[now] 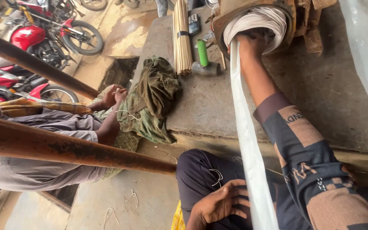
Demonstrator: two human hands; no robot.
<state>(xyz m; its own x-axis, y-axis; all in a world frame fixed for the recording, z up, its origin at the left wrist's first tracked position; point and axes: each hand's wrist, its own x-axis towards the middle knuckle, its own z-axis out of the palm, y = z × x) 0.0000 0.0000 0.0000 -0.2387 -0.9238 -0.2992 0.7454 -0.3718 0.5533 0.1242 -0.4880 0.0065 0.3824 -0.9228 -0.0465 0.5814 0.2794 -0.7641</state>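
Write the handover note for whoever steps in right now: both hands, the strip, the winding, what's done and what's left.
Right hand: reaches into the round rusty metal housing on the grey concrete slab, gripping the top of the long white flat strip at the bundle of white coil windings.
Left hand: rests on the strip low down, by the lap.
Done: the strip is at the windings.
Left: most of the strip hangs outside, not yet fed in.
Nearby: green-handled mallet, bundle of thin bamboo sticks. Another person sits to the left.

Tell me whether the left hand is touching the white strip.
Touching. The head view shows the left hand with its fingertips against the white strip at its lower end.
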